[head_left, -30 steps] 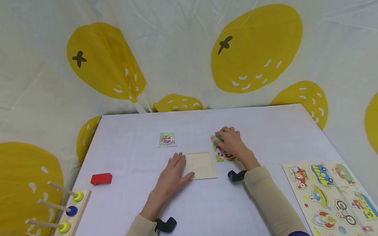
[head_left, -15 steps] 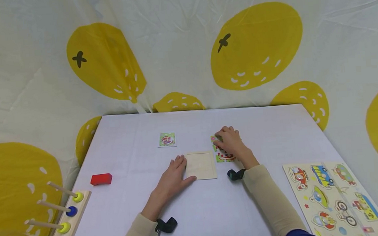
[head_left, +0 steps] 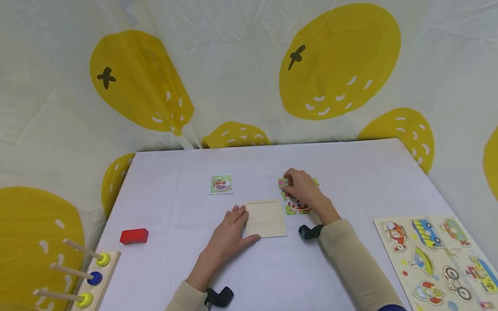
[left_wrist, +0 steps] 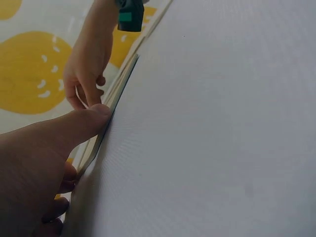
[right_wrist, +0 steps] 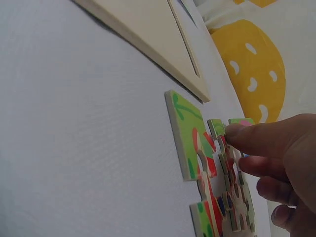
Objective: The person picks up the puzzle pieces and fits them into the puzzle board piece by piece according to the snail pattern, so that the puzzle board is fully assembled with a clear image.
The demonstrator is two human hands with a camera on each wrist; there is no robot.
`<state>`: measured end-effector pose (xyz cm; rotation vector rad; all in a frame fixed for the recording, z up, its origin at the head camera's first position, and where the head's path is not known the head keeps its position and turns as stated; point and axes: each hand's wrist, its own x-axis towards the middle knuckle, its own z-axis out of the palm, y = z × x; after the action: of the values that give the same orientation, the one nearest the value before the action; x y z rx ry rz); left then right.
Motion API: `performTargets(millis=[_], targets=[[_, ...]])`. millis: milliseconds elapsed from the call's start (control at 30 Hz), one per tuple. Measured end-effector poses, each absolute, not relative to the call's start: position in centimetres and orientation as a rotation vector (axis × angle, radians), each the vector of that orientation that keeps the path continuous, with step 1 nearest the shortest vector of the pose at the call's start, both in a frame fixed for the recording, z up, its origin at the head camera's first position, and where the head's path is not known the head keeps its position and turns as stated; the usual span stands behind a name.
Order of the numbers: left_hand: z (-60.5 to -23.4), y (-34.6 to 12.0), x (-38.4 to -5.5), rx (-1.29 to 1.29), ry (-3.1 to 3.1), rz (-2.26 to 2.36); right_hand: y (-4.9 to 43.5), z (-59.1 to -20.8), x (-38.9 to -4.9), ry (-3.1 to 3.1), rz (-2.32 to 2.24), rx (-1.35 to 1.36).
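A square wooden puzzle frame [head_left: 265, 219] lies bare on the table. My left hand [head_left: 228, 235] is spread along its left side, with the thumb touching its near left corner. To the right of the frame lie several jigsaw pieces [right_wrist: 190, 136], printed green and red and loosely grouped. My right hand [head_left: 304, 190] reaches over them with bent fingers and pinches a jigsaw piece [right_wrist: 217, 127] at the group's left side; the fingers partly hide the piece. In the left wrist view, the left thumb [left_wrist: 94, 116] rests on the frame's edge.
A small picture card [head_left: 221, 184] lies behind the frame. On the left are a red block [head_left: 134, 236] and a wooden peg stand [head_left: 93, 290] with yellow and blue rings. A wooden vehicle puzzle board [head_left: 437, 258] occupies the front right.
Over the last second my left hand's fingers have shifted very slightly down along the frame and the thumb straightened a little. My right hand has barely moved over the jigsaw pieces.
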<state>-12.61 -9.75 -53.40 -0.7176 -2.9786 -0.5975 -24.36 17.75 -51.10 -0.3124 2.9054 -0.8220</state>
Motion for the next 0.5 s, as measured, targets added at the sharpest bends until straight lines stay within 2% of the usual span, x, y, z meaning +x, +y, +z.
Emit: performTargets(millis=[500], targets=[[-53.53,-9.82,-12.49,-0.725,-2.942,-0.615,17.17,-50.84,-23.54,2.887,-0.985,-0.271]])
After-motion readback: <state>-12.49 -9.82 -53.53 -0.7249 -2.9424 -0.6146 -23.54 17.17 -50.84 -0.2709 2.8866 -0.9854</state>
